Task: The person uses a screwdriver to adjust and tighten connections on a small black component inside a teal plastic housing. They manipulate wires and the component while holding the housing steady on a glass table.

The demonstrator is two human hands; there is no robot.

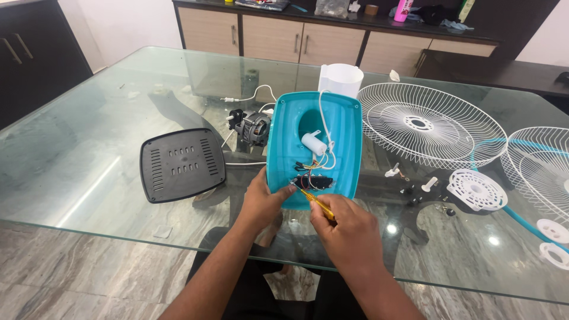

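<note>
Two hands work the teal fan base (314,127): left hand (264,201) steadies its near edge, right hand (347,228) fingers grip a yellow screwdriver (314,201) at the switch board (313,181); next calls for steady tip seating.

On a glass table (89,178), the left hand (264,201) steadies a turquoise fan base (341,127) lying open-side up, while the right hand (347,228) holds a yellow screwdriver (316,201) at its wiring, a motor (253,127) and white grille (424,124) nearby.

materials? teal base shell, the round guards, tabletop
Teal base shell: looks like moulded plastic, smooth and slightly glossy, with ribbed contours.
Round guards: thin wire, seemingly white-coated metal; spokes and rings show.
Tabletop: clear glass, glossy; the floor shows through and it reflects the room.
</note>
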